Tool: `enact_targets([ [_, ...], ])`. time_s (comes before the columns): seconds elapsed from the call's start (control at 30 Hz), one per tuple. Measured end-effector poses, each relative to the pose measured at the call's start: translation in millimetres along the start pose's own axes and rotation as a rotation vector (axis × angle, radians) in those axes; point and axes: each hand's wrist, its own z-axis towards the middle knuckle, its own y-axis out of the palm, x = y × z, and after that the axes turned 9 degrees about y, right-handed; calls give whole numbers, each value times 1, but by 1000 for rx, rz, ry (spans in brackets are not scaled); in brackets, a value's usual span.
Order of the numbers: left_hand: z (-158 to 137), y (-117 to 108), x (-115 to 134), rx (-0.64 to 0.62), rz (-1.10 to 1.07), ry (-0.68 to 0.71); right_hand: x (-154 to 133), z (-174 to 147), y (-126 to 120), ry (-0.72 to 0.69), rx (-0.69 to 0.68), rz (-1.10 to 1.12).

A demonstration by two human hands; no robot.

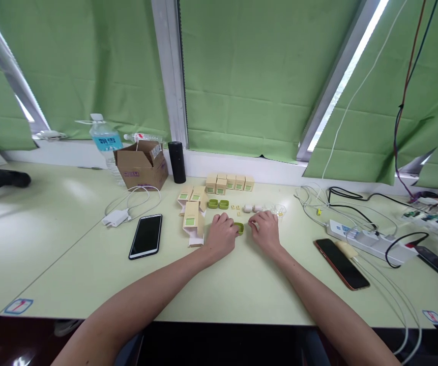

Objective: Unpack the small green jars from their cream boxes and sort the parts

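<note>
Green, the container [240, 228] on the table [89, 269] seems pinched in the left hand [220, 233], apparently a steadying step calling next for a light touch, while whether the right hand [266, 231] grips anything cannot be told.

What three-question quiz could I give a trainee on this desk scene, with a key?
1. Multiple choice. Which thing does the left hand touch?
a) a phone
b) a small green tray
c) a water bottle

2. True or false? In the picture, the black cylinder stands to the right of the cardboard box.

3. Count. How many other green trays sit side by side farther from the person?

Key: 1. b; 2. true; 3. two
</note>
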Motion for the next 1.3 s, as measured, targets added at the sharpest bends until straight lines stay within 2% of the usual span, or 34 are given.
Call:
enact_targets([
  [0.1, 6, -8, -6, 6, 13, -10, -2, -17, 0, -17, -53, 31],
  [0.23, 15, -19, -23, 23, 38, -92, -10, -23, 8, 20, -109, 35],
  [0.47, 20, -15, -47, -35, 94, -187, -15, -25, 10, -9, -186, -34],
  [1.03, 25, -10, -42, -81, 186, -164, -18, -25, 9, 9, -228, -58],
  [1.17, 25, -24, -40, -61, 199, -170, -19, -25, 8, 17, -240, -52],
  [1.3, 34, -56, -49, 64, 221, -199, -19, -25, 7, 16, -248, -42],
])
